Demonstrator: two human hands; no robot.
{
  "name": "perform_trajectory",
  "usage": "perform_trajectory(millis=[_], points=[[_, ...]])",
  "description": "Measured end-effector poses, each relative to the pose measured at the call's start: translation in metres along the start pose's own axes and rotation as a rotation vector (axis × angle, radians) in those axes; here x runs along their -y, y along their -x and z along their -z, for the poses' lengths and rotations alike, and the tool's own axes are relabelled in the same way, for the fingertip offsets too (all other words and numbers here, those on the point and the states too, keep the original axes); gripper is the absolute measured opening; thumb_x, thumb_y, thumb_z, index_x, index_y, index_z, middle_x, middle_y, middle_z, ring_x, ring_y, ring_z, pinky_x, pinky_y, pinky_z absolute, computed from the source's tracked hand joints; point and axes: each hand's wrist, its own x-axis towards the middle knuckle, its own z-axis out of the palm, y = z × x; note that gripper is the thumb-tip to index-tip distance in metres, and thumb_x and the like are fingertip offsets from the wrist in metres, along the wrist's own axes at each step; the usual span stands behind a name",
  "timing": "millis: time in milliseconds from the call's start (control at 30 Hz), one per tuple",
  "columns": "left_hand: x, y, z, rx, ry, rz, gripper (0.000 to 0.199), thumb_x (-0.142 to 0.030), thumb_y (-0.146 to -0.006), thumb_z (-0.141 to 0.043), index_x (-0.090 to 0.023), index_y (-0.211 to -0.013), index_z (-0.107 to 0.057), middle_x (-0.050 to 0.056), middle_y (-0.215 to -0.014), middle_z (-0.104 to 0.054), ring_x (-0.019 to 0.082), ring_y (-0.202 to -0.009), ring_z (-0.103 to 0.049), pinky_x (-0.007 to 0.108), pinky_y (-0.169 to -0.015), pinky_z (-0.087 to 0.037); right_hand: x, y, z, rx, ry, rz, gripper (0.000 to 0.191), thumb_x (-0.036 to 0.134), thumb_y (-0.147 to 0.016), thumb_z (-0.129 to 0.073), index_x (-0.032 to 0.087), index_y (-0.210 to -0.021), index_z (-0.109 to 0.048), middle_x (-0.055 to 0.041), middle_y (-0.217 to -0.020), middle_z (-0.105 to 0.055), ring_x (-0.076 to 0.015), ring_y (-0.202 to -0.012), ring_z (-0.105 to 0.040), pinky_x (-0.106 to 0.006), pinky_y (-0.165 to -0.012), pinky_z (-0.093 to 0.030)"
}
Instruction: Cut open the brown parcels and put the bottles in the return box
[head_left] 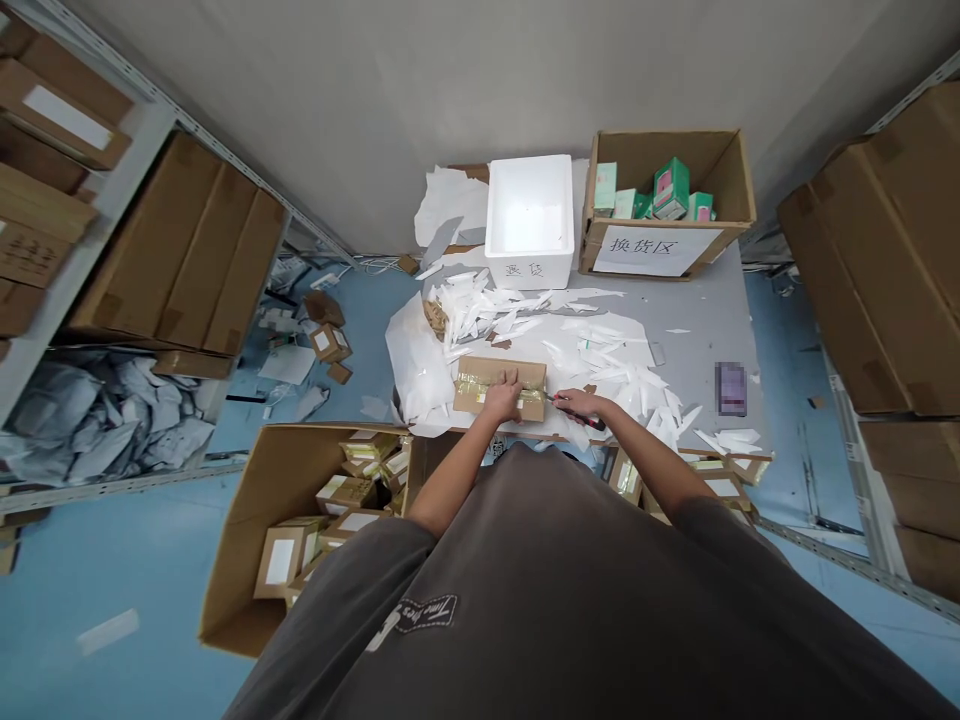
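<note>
A small cardboard box (469,385) with shiny clear tape across its top lies near the front edge of the grey table. My left hand (504,396) grips it from above, fingers pressed on the taped top. In my right hand (577,403) is a red and black utility knife (598,424), its front end at the right end of the box. Torn white paper strips (480,308) are strewn around and behind the box. A white foam box (530,270) stands open farther back.
Back right on the table stands an open carton (637,228) with green-and-white boxes inside. A blurred purple rectangle (730,389) lies at the right. Beside me on the left, a large carton (240,560) holds several taped parcels. Shelves with cartons (180,240) flank both sides.
</note>
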Motion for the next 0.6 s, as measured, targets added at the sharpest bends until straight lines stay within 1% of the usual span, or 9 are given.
perform_trajectory(millis=[67,100,133,233,300,367,433,500,600], points=[[-0.001,0.001,0.0,-0.004,0.002,0.004,0.089,-0.038,-0.06,-0.106,-0.026,-0.139,-0.067,0.013,-0.184,-0.027,0.045,-0.167,-0.028,0.054,-0.125,-0.047,-0.003,0.003,-0.006,0.161,-0.084,-0.007,0.033,0.054,-0.1,-0.069,0.022,-0.094,-0.064,0.0028,-0.063,-0.061,-0.0146,-0.049,-0.055,-0.024,-0.052,-0.05],[-0.002,0.001,-0.001,-0.004,0.003,0.006,0.089,-0.037,-0.06,-0.106,-0.025,-0.139,-0.066,0.014,-0.184,-0.027,0.045,-0.167,-0.028,0.054,-0.125,-0.046,-0.006,0.004,-0.01,0.206,-0.134,-0.006,0.033,0.054,-0.102,-0.066,0.022,-0.097,-0.062,0.0042,-0.062,-0.059,-0.0138,-0.047,-0.054,-0.023,-0.05,-0.048],[-0.002,0.001,-0.001,-0.002,0.002,0.004,0.091,-0.036,-0.059,-0.106,-0.025,-0.14,-0.066,0.015,-0.184,-0.027,0.046,-0.167,-0.027,0.055,-0.126,-0.044,-0.009,0.007,-0.014,0.2,-0.175,-0.002,0.033,0.055,-0.103,-0.064,0.023,-0.099,-0.061,0.0054,-0.062,-0.057,-0.0132,-0.046,-0.053,-0.022,-0.049,-0.047],[0.001,0.002,-0.002,-0.017,0.017,-0.013,0.095,-0.042,-0.062,-0.105,-0.025,-0.146,-0.062,0.015,-0.183,-0.028,0.046,-0.167,-0.026,0.053,-0.128,-0.042,-0.022,0.016,-0.021,0.142,-0.253,0.023,0.033,0.057,-0.105,-0.06,0.024,-0.099,-0.056,0.0073,-0.06,-0.055,-0.013,-0.043,-0.051,-0.021,-0.047,-0.045],[0.005,0.001,0.0,-0.044,0.067,-0.016,0.092,-0.053,-0.076,-0.096,-0.029,-0.156,-0.056,0.013,-0.181,-0.034,0.042,-0.165,-0.034,0.051,-0.127,-0.044,-0.031,0.025,-0.019,0.093,-0.259,0.026,0.034,0.057,-0.106,-0.057,0.025,-0.098,-0.054,0.0077,-0.061,-0.054,-0.0131,-0.043,-0.05,-0.021,-0.046,-0.044],[0.009,-0.005,0.004,-0.099,0.1,0.003,0.091,-0.06,-0.089,-0.084,-0.033,-0.166,-0.045,0.011,-0.179,-0.039,0.039,-0.163,-0.037,0.05,-0.128,-0.042,-0.036,0.032,-0.012,-0.001,-0.224,0.015,0.034,0.058,-0.109,-0.052,0.025,-0.099,-0.053,0.0078,-0.061,-0.053,-0.0134,-0.044,-0.05,-0.021,-0.048,-0.044],[0.015,-0.015,0.008,-0.132,0.075,0.026,0.099,-0.061,-0.091,-0.081,-0.035,-0.174,-0.033,0.011,-0.182,-0.034,0.039,-0.168,-0.027,0.054,-0.134,-0.032,-0.035,0.037,-0.007,-0.082,-0.17,0.008,0.035,0.058,-0.112,-0.044,0.025,-0.102,-0.055,0.0073,-0.062,-0.054,-0.0143,-0.046,-0.051,-0.022,-0.052,-0.045],[0.02,-0.027,0.011,-0.104,0.034,0.032,0.112,-0.064,-0.088,-0.083,-0.034,-0.178,-0.024,0.01,-0.186,-0.02,0.042,-0.172,-0.011,0.059,-0.138,-0.019,-0.03,0.037,-0.004,-0.123,-0.105,0.014,0.04,0.057,-0.115,-0.036,0.025,-0.105,-0.058,0.0054,-0.066,-0.058,-0.0161,-0.053,-0.056,-0.023,-0.058,-0.047],[0.026,-0.04,0.012,-0.042,0.02,0.029,0.121,-0.069,-0.085,-0.082,-0.032,-0.18,-0.017,0.01,-0.188,-0.008,0.044,-0.173,0.001,0.061,-0.139,-0.009,-0.02,0.034,-0.006,-0.184,0.046,0.044,0.041,0.053,-0.116,-0.035,0.026,-0.109,-0.064,0.0005,-0.084,-0.07,-0.0197,-0.075,-0.067,-0.024,-0.069,-0.048]])
